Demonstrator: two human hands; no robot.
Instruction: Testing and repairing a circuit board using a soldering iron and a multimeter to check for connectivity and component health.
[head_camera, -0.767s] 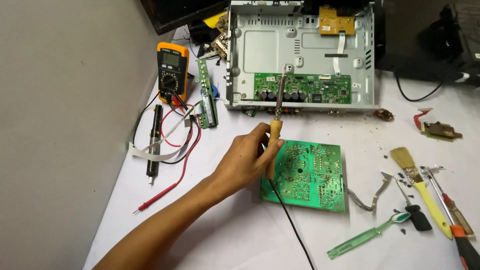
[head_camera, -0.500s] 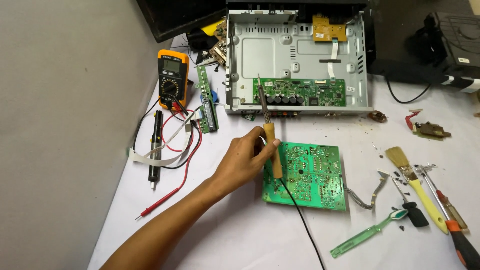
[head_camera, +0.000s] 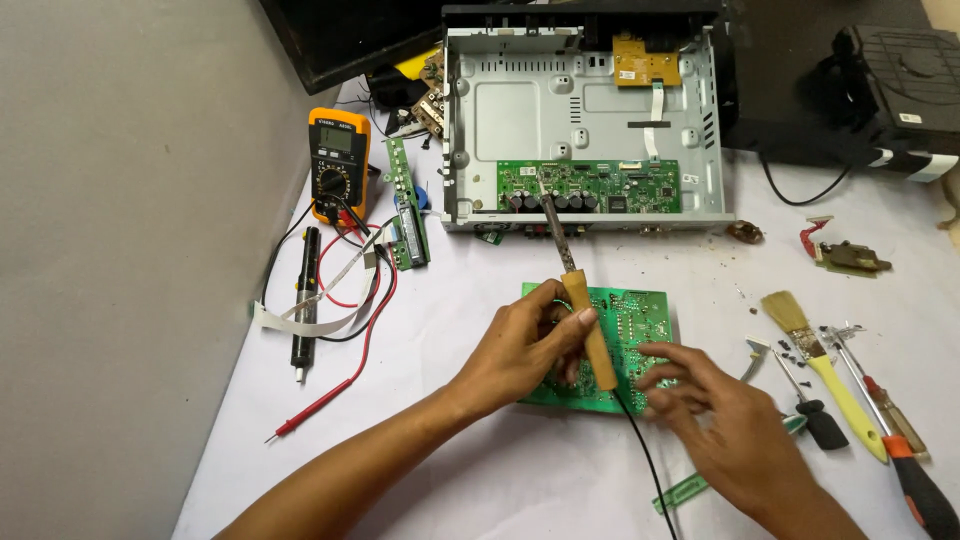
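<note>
Left hand (head_camera: 520, 355) grips the soldering iron (head_camera: 578, 305); right hand (head_camera: 725, 420), fingers spread, touches the green circuit board (head_camera: 635, 315) and risks a burn if it slips.

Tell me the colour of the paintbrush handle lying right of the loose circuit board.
Yellow; the paintbrush handle shows plainly in the head view, the only one.
</note>
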